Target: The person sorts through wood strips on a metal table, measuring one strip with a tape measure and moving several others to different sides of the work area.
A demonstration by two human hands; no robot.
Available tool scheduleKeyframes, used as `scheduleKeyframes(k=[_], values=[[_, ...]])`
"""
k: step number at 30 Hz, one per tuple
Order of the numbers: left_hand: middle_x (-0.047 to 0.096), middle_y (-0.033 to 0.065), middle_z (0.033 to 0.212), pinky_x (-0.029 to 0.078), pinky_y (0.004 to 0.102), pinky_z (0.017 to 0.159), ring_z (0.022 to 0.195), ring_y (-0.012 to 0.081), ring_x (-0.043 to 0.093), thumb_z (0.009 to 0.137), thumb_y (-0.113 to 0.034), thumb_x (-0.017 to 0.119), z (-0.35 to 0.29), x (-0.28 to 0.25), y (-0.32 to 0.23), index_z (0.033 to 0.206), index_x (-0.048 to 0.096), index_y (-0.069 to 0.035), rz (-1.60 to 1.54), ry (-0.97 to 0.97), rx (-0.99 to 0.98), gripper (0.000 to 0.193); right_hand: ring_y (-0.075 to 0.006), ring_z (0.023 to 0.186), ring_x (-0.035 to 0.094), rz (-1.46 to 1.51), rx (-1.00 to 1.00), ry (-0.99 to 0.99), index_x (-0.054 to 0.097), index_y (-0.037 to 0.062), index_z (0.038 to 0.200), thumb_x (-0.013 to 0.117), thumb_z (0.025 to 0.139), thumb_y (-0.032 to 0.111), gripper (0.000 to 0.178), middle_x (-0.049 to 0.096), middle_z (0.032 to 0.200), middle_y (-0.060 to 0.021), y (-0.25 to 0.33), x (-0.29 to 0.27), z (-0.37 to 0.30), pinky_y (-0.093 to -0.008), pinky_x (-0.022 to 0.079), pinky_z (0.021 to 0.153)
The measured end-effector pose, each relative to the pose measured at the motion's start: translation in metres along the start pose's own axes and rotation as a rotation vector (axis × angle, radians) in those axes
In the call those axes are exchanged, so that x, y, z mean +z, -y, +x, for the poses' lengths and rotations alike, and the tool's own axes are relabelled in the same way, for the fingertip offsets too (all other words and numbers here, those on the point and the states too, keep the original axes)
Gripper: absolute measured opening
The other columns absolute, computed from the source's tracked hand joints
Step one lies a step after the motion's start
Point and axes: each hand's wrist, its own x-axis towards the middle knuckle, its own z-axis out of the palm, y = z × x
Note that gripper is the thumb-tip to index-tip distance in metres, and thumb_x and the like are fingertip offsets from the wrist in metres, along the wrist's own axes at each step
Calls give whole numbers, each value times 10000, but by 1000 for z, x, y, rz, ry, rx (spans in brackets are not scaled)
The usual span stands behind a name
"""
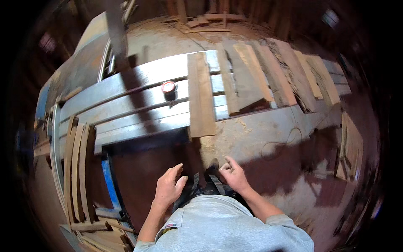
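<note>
My left hand [170, 185] hovers in front of my body, its fingers loosely bent and the thumb apart, with nothing held. To its right is my right hand [235, 174], also free of any object; its index finger points forward while the other fingers curl. Both hands are short of the long metal bench [155, 71] and touch nothing. Closest ahead of them, a wide wooden board [200, 96] lies across the bench, its near end overhanging the edge. Left of that board sits a small round red-and-white tape measure [168, 87] with a dark body.
Several rough planks [273, 71] lie side by side across the bench's right part, some with bark edges. Upright boards [77, 168] lean at the left beside a blue metal frame [111, 180]. A post [116, 33] rises behind the bench. A thin cord [289, 138] loops on the sawdust-strewn floor.
</note>
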Motion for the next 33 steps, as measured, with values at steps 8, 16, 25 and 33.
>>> scheduleKeyframes(k=[8,16,25,33], values=[[724,206,1195,569,381,952,1064,317,730,908,-153,716,-118,-78,78,1348,633,7,-63,-410,-275,475,-182,1011,637,-690,-481,173,529,-30,1439,708,937,40,538,672,1141,-98,55,95,22,-340,534,922],[712,206,1169,570,426,904,1058,354,711,912,-175,733,-159,-74,110,1317,630,12,-151,-642,-304,458,-255,1241,605,-536,-478,86,487,-17,1499,649,1031,101,509,606,1377,-167,110,75,122,-372,503,1031],[700,217,1237,576,414,910,1072,323,726,932,-178,722,-165,-51,105,1365,603,0,-230,-772,-502,483,-171,1118,606,-588,-494,530,548,-24,1426,645,996,2,442,631,1266,-97,82,158,104,-310,491,974],[715,234,1215,590,365,865,993,264,754,935,-145,718,-150,-56,117,1392,590,20,-350,-927,-583,503,-174,1016,626,-618,-439,661,598,-36,1328,668,953,15,386,626,1153,-101,64,166,89,-304,520,893]])
